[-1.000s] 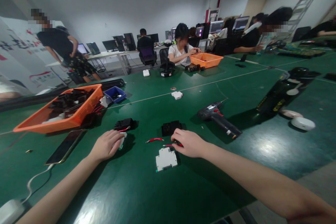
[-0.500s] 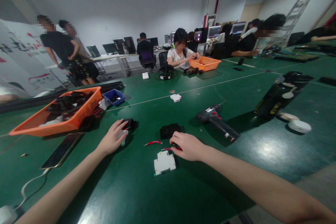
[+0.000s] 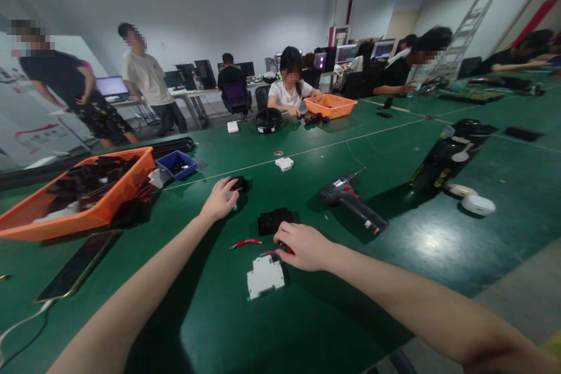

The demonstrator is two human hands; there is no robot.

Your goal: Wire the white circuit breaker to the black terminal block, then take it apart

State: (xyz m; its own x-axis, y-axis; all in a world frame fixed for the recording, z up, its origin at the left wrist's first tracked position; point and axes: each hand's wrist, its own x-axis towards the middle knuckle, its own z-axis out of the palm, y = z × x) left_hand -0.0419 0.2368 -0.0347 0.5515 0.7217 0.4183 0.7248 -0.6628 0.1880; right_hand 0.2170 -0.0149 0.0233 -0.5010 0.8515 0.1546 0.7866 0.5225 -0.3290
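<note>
My left hand point(image 3: 220, 198) is closed around a black block point(image 3: 239, 184), with a pale green-edged piece partly hidden under the fingers. My right hand point(image 3: 304, 245) has its fingers pinched on a short red wire point(image 3: 269, 253); part of the wire is hidden by the fingers. Just below that wire a white circuit breaker point(image 3: 265, 276) lies flat on its side. A second red wire point(image 3: 246, 242) with bare metal ends rests to the left. Behind my right fingertips sits a black block-shaped module point(image 3: 273, 221).
A cordless drill point(image 3: 353, 201) and a black bottle point(image 3: 449, 158) stand right. Left are an orange basket point(image 3: 114, 196), a blue bin point(image 3: 177, 165) and a phone point(image 3: 79, 266). Another white breaker point(image 3: 284, 164) lies further back. A co-worker point(image 3: 287, 90) sits opposite.
My left hand has carried the black block rightward and away from me, nearer the black module. My right hand stays by the red wire. The view has turned slightly right.
</note>
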